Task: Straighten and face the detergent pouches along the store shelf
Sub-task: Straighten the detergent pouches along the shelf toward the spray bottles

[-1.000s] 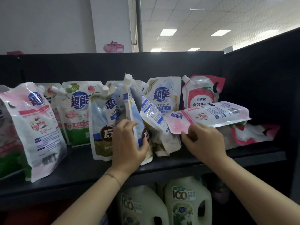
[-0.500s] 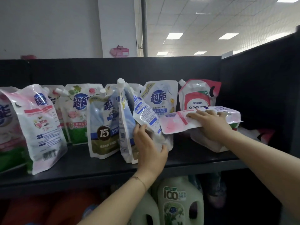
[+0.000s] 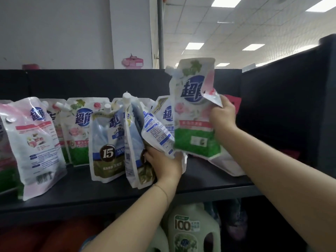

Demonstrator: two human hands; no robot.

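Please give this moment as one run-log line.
step: facing | right grip: holds green-and-pink pouch upright, label forward | left grip: holds leaning blue-and-white pouch on shelf | status: straightening unfinished

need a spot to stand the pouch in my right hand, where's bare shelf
Widest bare shelf: between the pink-backed pouch and the 15 pouch, out to the front edge. A smaller patch lies between the left hand and the flat white pouch, below the raised pouch. Crowded: the leaning pouches the left hand grips.
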